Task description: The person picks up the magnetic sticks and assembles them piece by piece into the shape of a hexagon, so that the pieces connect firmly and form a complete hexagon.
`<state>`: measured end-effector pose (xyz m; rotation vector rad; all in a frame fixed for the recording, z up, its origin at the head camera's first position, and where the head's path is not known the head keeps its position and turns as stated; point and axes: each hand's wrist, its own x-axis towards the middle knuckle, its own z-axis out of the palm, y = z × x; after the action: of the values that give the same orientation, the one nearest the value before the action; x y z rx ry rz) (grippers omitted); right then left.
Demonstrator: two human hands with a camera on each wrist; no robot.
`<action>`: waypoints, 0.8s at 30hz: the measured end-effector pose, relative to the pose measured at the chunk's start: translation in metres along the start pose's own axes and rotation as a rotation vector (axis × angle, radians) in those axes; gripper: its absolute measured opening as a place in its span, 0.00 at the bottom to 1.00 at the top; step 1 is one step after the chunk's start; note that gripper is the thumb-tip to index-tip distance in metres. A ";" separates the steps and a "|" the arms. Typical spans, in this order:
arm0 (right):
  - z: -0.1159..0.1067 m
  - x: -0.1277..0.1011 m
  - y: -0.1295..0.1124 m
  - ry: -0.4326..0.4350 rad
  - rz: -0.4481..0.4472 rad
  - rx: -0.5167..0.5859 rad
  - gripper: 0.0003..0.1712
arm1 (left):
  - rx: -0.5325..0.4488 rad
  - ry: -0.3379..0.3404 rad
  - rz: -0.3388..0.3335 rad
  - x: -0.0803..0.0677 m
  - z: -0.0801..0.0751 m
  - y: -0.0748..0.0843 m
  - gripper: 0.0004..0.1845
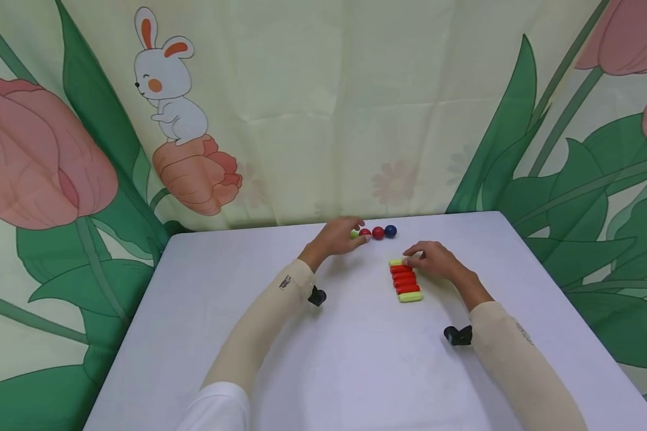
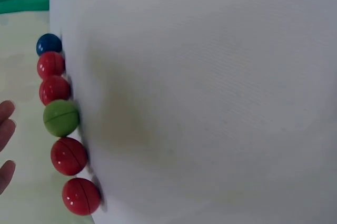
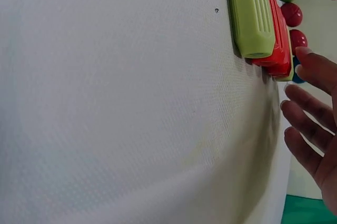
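Row of balls [image 2: 62, 124] along the table's far edge, roughly 12 o'clock from the table [image 1: 356, 359] centre; the left wrist view shows six: blue, two red, green, two red, touching or nearly so in a line. Left hand [image 1: 338, 236] is over the left end of that line, fingers relaxed and fairly straight, pinching nothing that I can see; fingertips [image 2: 5, 124] just beside the green ball [image 2: 61, 118]. Whether they touch a ball I cannot tell.

Balls look glossy hard plastic with a seam round the middle, likely light, stiff, slippery and quick to roll on the smooth cloth. Best taken by a fingertip pinch across the widest part, or cupped from above.

Stack of rods [image 1: 405, 280] lies at about 1 o'clock from centre, at 5 o'clock of the balls: red ridged cylinders [image 1: 404, 278] side by side, a yellow-green one [image 1: 410, 296] at each end. Ribbed plastic, rigid, probably light, easier to grip than the balls; take a rod across its middle.

Right hand [image 1: 434, 260] rests at the far end of the rods, fingers gently spread and touching the far yellow-green rod [image 1: 396, 262], not wrapped round it.

Backdrop cloth printed with tulips and a rabbit [image 1: 167, 84].
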<state>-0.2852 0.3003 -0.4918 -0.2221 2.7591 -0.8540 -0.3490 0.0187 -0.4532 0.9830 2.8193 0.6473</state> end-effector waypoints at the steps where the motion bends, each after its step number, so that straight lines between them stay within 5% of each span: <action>1: 0.000 0.000 0.001 0.003 0.006 0.004 0.20 | 0.001 0.001 0.001 0.003 0.001 0.001 0.27; 24: 0.001 -0.001 0.005 0.022 0.025 0.054 0.19 | 0.069 -0.033 -0.016 0.049 0.023 0.017 0.28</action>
<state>-0.2846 0.3041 -0.4958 -0.1694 2.7486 -0.9292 -0.3733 0.0692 -0.4641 0.9716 2.8354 0.5308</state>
